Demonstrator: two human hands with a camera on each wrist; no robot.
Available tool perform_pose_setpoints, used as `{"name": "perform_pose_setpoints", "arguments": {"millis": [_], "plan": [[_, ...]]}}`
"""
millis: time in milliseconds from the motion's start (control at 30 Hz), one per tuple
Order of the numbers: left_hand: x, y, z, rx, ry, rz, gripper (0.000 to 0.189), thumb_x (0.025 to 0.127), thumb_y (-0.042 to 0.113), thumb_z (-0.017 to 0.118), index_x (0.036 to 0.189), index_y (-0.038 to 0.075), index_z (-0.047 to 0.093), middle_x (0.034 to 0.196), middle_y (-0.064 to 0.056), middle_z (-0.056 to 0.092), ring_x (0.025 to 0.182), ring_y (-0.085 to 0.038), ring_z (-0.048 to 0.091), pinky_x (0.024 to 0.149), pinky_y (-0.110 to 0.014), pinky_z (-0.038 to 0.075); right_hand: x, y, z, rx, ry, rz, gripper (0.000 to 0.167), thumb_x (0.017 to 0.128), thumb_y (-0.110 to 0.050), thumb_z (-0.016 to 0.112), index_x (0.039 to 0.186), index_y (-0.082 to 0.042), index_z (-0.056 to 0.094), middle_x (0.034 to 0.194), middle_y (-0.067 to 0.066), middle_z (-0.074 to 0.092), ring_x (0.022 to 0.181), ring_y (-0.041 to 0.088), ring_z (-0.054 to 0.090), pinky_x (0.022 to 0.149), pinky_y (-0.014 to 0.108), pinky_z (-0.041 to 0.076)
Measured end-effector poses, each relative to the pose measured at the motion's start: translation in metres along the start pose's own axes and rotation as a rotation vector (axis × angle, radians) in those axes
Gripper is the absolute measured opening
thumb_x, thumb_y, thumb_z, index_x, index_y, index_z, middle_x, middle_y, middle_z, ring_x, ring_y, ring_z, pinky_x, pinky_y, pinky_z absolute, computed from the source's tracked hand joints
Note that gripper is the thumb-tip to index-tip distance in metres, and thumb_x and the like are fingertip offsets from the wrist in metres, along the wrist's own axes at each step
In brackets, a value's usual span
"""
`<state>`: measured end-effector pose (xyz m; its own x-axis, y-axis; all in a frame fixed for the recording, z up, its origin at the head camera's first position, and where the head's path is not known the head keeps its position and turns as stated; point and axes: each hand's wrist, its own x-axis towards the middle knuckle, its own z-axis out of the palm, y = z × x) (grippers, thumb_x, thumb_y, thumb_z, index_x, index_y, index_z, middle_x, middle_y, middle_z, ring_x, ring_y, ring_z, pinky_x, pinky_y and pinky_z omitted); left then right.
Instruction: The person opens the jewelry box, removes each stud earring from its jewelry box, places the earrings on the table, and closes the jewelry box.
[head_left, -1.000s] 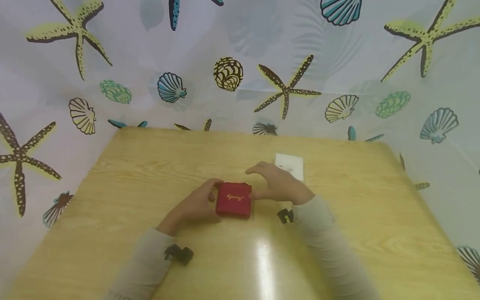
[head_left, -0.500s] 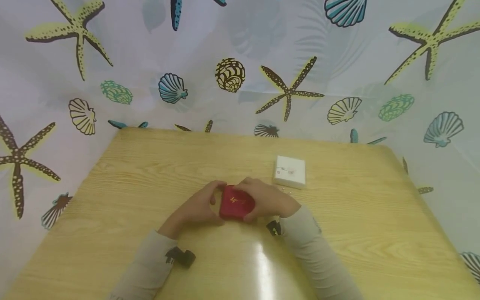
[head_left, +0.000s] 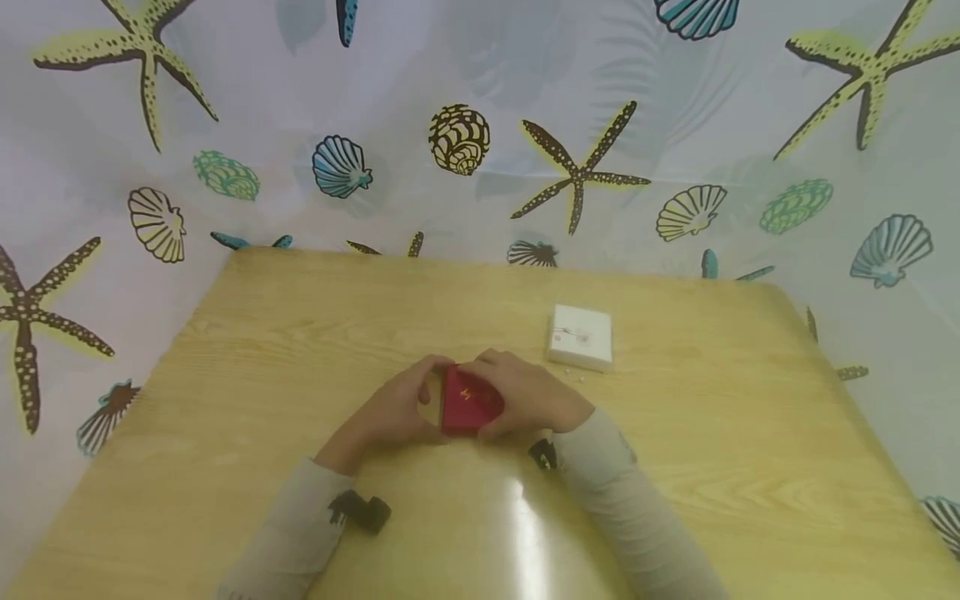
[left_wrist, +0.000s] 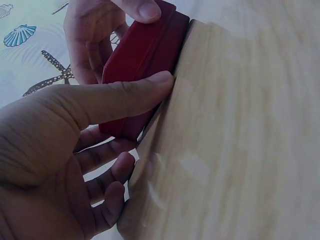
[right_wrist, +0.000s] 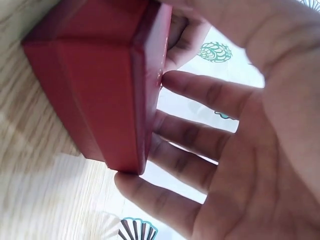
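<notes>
A red jewelry box point(head_left: 463, 410) with gold lettering on top stands on the table, held between both hands. My left hand point(head_left: 397, 408) grips its left side, thumb near and fingers at the far side. From the right, my right hand point(head_left: 531, 397) holds the box, its fingers partly covering the lettering. In the left wrist view, my left thumb lies along the lower part of the box point(left_wrist: 142, 55), close to the tabletop. Seen from the right wrist, the box point(right_wrist: 97, 90) has its lid down on the base, and fingertips touch the lid's edges.
A white box point(head_left: 581, 335) with a small printed design sits behind and to the right. Just in front of it lie tiny shiny pieces point(head_left: 582, 380), too small to identify. The wooden table point(head_left: 300, 333) meets a shell-patterned cloth point(head_left: 405, 83) at its back and sides.
My right hand has come in from the upper right and taken hold of the red jewelry box, uncovering the white box and the shiny pieces. The left hand has stayed nearly in place.
</notes>
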<state>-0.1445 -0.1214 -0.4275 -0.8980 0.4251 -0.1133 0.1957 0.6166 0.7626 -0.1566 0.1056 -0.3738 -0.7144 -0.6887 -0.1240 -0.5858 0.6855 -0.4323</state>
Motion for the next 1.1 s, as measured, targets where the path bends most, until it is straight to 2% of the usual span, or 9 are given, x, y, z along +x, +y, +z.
{"name": "perform_pose_setpoints", "arguments": {"millis": [233,467,533,1100], "plan": [[0.0022,0.0007,-0.0021,0.016,-0.017,-0.012,0.095,0.064,0.021,0.093,0.144,0.025,0.041,0.117,-0.001,0.058,0.093,-0.019,0.051,0.071,-0.031,0.044,-0.0002,0.0018,-0.0052,0.010,-0.017,-0.053,0.082,0.072,-0.029,0.088,0.145,-0.018,0.051,0.135,0.011,0.056,0.118,0.025,0.056,0.098,0.043,0.051],[0.0001,0.0018,-0.0018,0.005,-0.017,-0.023,0.109,0.067,0.023,0.092,0.154,0.018,0.028,0.144,-0.001,0.052,0.098,-0.020,0.051,0.075,-0.032,0.044,-0.0022,0.0030,-0.0046,0.004,-0.017,-0.101,0.080,0.076,-0.028,0.086,0.147,-0.018,0.050,0.137,0.013,0.054,0.120,0.027,0.055,0.099,0.045,0.051],[-0.0002,0.0016,-0.0017,-0.003,-0.018,-0.027,0.108,0.068,0.024,0.091,0.155,0.018,0.027,0.146,-0.003,0.051,0.099,-0.020,0.052,0.077,-0.032,0.044,-0.0025,0.0035,-0.0047,0.001,-0.014,-0.106,0.079,0.077,-0.029,0.085,0.146,-0.017,0.050,0.138,0.014,0.053,0.121,0.028,0.055,0.100,0.046,0.050],[-0.0015,0.0062,-0.0025,-0.013,-0.036,-0.035,0.105,0.069,0.020,0.090,0.154,0.014,0.029,0.144,-0.006,0.050,0.099,-0.021,0.050,0.076,-0.032,0.043,-0.0058,0.0016,-0.0080,0.011,0.004,-0.138,0.075,0.078,-0.026,0.085,0.144,-0.014,0.052,0.137,0.015,0.054,0.122,0.030,0.054,0.103,0.047,0.048]]}}
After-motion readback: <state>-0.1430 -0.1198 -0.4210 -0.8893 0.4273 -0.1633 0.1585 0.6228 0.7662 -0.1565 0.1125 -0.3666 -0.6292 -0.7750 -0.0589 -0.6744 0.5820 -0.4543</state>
